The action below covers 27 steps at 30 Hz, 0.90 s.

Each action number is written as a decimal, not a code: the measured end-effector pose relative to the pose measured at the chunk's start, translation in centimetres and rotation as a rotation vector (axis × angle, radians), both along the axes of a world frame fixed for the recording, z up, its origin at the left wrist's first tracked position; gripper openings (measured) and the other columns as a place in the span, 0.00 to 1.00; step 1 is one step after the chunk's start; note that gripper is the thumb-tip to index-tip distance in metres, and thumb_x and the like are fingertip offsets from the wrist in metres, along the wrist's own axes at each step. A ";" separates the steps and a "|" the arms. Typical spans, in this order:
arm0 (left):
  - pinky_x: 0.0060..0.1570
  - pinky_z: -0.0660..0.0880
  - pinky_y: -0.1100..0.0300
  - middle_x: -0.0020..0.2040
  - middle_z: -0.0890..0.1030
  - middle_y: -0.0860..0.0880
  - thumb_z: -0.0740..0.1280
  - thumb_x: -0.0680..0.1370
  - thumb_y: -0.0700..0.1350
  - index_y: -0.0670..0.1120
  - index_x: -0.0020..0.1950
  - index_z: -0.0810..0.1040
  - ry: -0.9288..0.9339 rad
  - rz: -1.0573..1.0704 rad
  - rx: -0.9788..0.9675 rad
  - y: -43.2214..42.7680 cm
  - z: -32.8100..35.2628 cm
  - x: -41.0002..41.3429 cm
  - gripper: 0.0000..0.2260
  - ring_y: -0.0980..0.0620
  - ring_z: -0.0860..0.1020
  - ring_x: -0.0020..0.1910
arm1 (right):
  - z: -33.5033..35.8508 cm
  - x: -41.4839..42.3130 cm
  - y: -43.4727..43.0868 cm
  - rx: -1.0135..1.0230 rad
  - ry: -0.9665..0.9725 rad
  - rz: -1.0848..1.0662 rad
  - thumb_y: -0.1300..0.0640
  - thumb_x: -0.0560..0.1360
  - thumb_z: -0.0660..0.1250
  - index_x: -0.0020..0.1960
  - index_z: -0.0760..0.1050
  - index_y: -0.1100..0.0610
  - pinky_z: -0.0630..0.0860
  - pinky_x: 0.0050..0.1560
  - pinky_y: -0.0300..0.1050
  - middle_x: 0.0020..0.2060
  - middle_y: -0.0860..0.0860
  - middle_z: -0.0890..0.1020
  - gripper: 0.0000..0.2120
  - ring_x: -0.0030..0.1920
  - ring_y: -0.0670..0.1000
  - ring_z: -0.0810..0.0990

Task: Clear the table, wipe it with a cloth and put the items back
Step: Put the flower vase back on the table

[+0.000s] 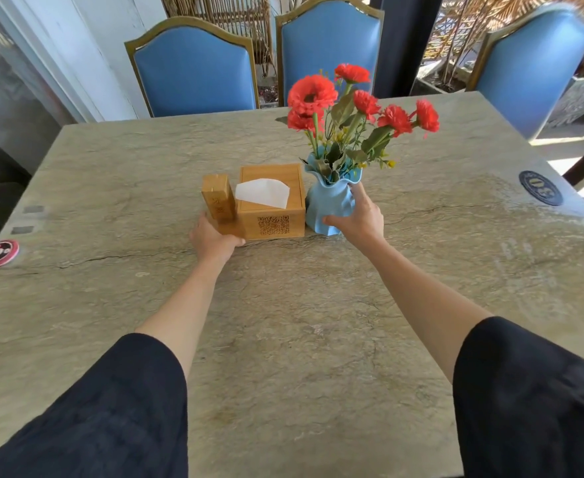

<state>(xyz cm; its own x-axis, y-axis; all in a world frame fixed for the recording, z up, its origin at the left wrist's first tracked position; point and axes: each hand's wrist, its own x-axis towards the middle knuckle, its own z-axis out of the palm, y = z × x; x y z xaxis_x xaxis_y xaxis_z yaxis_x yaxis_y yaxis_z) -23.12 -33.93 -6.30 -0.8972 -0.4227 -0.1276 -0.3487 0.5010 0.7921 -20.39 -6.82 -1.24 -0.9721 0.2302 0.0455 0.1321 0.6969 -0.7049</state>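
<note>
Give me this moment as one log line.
left hand: grips wooden holder beside tissue box | right hand: grips blue vase | items: on table

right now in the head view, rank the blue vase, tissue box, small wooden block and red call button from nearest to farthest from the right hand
1. blue vase: gripped by the right hand.
2. tissue box: just left of the vase.
3. small wooden block: left of the box, held by the left hand.
4. red call button: far left, well beyond the block.
</note>
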 end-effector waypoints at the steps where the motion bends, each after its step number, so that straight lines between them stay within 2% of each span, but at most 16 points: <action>1: 0.67 0.67 0.44 0.68 0.71 0.46 0.81 0.58 0.42 0.45 0.72 0.61 -0.005 0.000 -0.002 0.0 0.0 0.0 0.47 0.43 0.67 0.69 | 0.1 -0.1 0.0 -0.001 -0.007 0.002 0.51 0.67 0.75 0.65 0.64 0.51 0.69 0.42 0.46 0.47 0.47 0.75 0.32 0.49 0.54 0.76; 7: 0.62 0.71 0.43 0.63 0.75 0.47 0.81 0.52 0.48 0.47 0.68 0.65 -0.029 -0.011 -0.037 -0.3 -0.8 -0.2 0.47 0.43 0.71 0.65 | -0.1 -0.3 0.0 -0.029 -0.026 0.007 0.51 0.68 0.75 0.68 0.62 0.49 0.68 0.44 0.45 0.54 0.50 0.77 0.34 0.52 0.54 0.75; 12: 0.63 0.69 0.44 0.62 0.74 0.46 0.81 0.57 0.43 0.45 0.68 0.65 0.027 -0.046 -0.082 0.2 -0.5 0.9 0.42 0.43 0.66 0.66 | -0.6 -0.5 -0.7 -0.060 -0.036 -0.031 0.51 0.69 0.74 0.71 0.59 0.48 0.71 0.49 0.49 0.61 0.50 0.74 0.36 0.57 0.54 0.75; 15: 0.63 0.69 0.45 0.63 0.74 0.47 0.80 0.57 0.43 0.46 0.68 0.65 0.023 -0.053 -0.075 0.2 -0.3 1.1 0.43 0.43 0.66 0.66 | -0.6 -0.6 -0.8 -0.069 -0.050 -0.035 0.51 0.69 0.74 0.72 0.57 0.48 0.70 0.51 0.49 0.64 0.50 0.72 0.38 0.59 0.54 0.74; 19: 0.67 0.66 0.45 0.67 0.71 0.45 0.80 0.60 0.44 0.43 0.71 0.62 -0.014 -0.047 -0.115 0.7 0.3 1.3 0.44 0.42 0.62 0.70 | -0.5 -0.6 -0.7 -0.069 -0.055 -0.028 0.51 0.69 0.74 0.73 0.57 0.48 0.68 0.49 0.47 0.65 0.51 0.71 0.38 0.60 0.54 0.73; 23: 0.69 0.63 0.45 0.70 0.68 0.44 0.81 0.59 0.51 0.42 0.72 0.60 -0.011 -0.056 -0.156 1.3 0.6 1.6 0.48 0.41 0.60 0.71 | -0.3 -0.6 -0.6 -0.064 -0.055 -0.016 0.51 0.70 0.74 0.73 0.58 0.50 0.67 0.47 0.45 0.66 0.50 0.68 0.37 0.60 0.53 0.73; 27: 0.70 0.60 0.47 0.70 0.67 0.43 0.80 0.59 0.55 0.40 0.73 0.57 0.000 -0.029 -0.177 2.1 0.8 1.9 0.51 0.40 0.60 0.71 | -0.5 -0.8 -0.7 -0.065 -0.049 -0.023 0.50 0.70 0.74 0.73 0.58 0.49 0.71 0.50 0.49 0.66 0.50 0.68 0.37 0.61 0.54 0.73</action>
<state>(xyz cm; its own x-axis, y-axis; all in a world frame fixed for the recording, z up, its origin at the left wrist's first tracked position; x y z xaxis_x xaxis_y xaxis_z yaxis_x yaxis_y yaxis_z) -21.23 -31.87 -5.51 -0.9096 -0.4121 -0.0529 -0.3315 0.6430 0.6905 -21.15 -7.48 -1.71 -0.9673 0.2530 -0.0177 0.1827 0.6466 -0.7406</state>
